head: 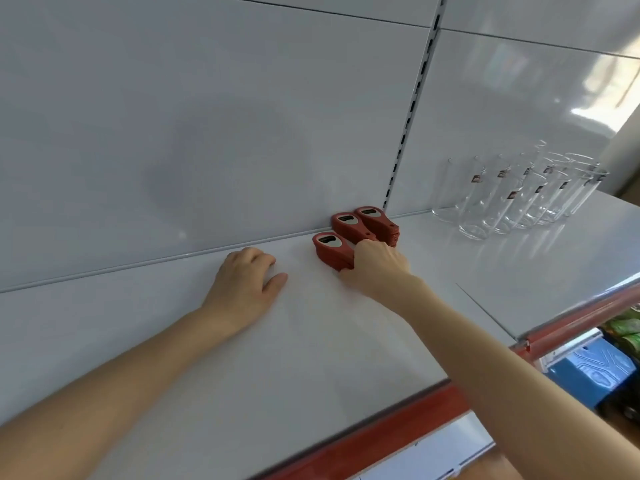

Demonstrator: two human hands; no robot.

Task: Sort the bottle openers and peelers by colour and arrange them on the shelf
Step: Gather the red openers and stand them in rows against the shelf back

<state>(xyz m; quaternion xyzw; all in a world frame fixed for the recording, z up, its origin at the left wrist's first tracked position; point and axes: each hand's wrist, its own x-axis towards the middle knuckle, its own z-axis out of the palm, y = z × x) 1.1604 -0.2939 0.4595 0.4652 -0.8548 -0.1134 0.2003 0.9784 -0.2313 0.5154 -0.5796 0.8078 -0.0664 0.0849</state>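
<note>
Glass labels (503,173) apparently illegible

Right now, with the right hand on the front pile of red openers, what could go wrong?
1. The right hand grips only the near end of the front stack, so pushing may fan or topple it.
2. The two stacks behind sit close; sliding the front one could knock them askew.
3. The glasses stand further right on the shelf; a wide arm sweep might reach them.
</note>
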